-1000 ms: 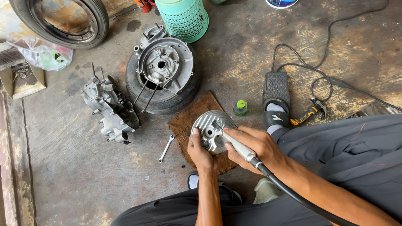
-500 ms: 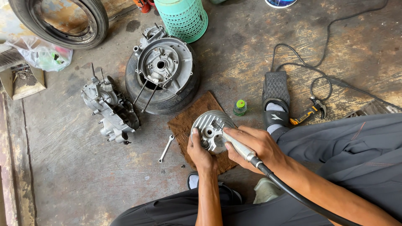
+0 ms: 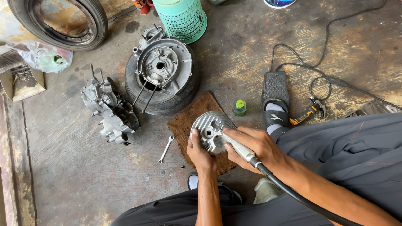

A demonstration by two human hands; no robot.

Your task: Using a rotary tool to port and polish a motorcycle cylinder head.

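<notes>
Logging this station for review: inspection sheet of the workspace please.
Surface: stained concrete floor; brown mat under the work.
Job's things: finned cylinder head on the mat; handpiece with its tip at the head.
Clutter: spanner, green-capped bottle, pliers, crankcase, engine cover on a small tyre, plastic bag.
Hands: left hand grips the head's edge; right hand holds the handpiece.
Cables: black hose from the handpiece; cord looped on the floor.
Surroundings: large tyre, green basket, sandalled foot.
</notes>
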